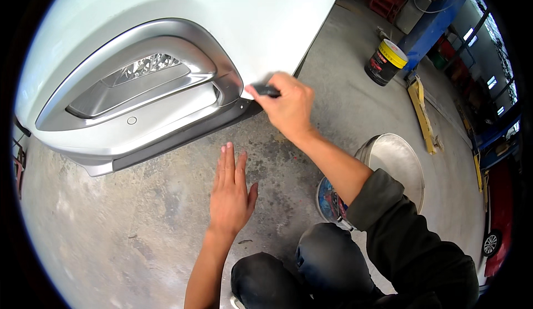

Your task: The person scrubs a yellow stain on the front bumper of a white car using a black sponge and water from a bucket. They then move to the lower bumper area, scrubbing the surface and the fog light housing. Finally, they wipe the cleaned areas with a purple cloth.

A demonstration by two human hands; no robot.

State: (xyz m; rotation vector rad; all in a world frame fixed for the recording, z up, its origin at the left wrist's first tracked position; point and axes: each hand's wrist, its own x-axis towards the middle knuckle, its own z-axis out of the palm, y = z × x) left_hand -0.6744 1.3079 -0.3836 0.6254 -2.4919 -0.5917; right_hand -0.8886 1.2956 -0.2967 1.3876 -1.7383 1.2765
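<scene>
My right hand (291,106) is closed around a small black tool (267,90), partly hidden by my fingers. Its tip meets the lower corner of a white car's body panel (261,37), beside the silver bumper trim (229,84) that surrounds a lamp (147,69). Exactly what kind of tool it is I cannot tell. My left hand (229,198) hovers over the concrete floor with its fingers stretched out and nothing in it, below the dark lower edge of the bumper (183,134).
By my right forearm stand a round whitish metal container (397,162) and an open can with stained contents (328,201). Farther off is a black bucket with a yellow rim (387,62), near a blue lift post (444,17) and a yellow bar (420,112). A red car (499,228) stands far right.
</scene>
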